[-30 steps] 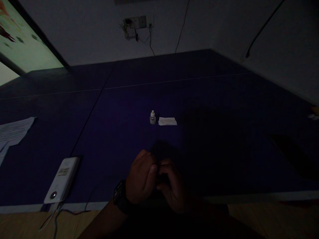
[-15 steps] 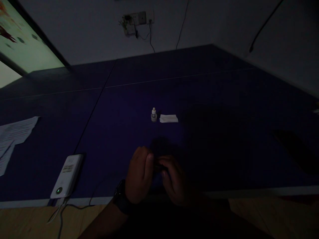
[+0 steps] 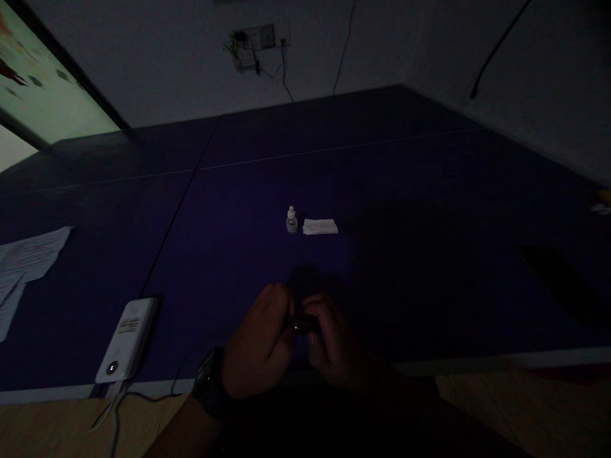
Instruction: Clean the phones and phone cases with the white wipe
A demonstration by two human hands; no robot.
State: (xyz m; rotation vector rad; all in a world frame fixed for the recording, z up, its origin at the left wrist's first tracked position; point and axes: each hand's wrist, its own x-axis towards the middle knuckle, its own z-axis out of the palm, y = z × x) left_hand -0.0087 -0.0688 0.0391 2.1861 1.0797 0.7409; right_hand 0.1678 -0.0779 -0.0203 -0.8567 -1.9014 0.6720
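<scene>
Close to the table's near edge, my left hand point(image 3: 260, 340) and my right hand point(image 3: 333, 346) face each other with curled fingers. Between them they grip a small dark shiny object point(image 3: 301, 326); a glint shows on it, but its kind is lost in the dim light. Beyond my hands stands a small clear bottle point(image 3: 291, 224) with a white cap, upright. Just right of it lies a folded white cloth or paper point(image 3: 320, 227). Neither hand touches these two.
A white power bank point(image 3: 126, 340) with cables point(image 3: 117, 407) lies at the left front of the dark blue table point(image 3: 229, 222). Printed sheets point(image 3: 35, 257) with a pen are at far left. A dark flat object point(image 3: 556, 280) lies at right. Wall sockets point(image 3: 260, 37) are behind.
My left hand has turned and its wrist has shifted left and down, uncovering more of the dark shiny object. My right hand stays nearly in place. The view has shifted slightly.
</scene>
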